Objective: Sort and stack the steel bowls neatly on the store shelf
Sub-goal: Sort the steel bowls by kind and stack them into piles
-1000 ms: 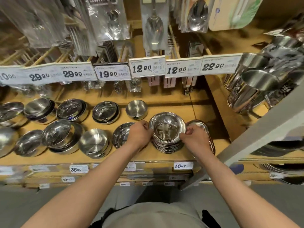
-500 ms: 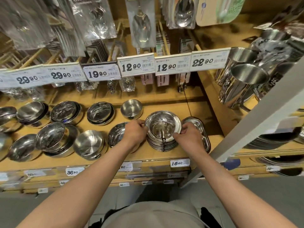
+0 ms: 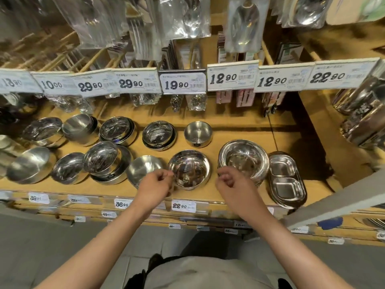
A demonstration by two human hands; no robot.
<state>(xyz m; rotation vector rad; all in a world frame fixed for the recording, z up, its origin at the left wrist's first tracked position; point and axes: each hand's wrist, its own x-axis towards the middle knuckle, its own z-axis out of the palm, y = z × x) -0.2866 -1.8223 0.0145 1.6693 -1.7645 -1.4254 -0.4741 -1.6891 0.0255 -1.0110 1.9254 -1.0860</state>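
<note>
Head view: your left hand (image 3: 153, 187) pinches the polished steel bowl (image 3: 189, 168) rim at 9 o'clock; your right hand (image 3: 234, 187), loosely curled, grips nothing at 3 o'clock.

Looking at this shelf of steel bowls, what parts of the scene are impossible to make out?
Head view only:
- Matte steel bowl: near rim hidden by the left hand.
- Wide-rimmed stack of shiny steel bowls: bowl count unclear, front covered by the right hand.
- Steel cups: cut off by the right edge.
- Small shelf-edge price tags: too blurred to read.
</note>
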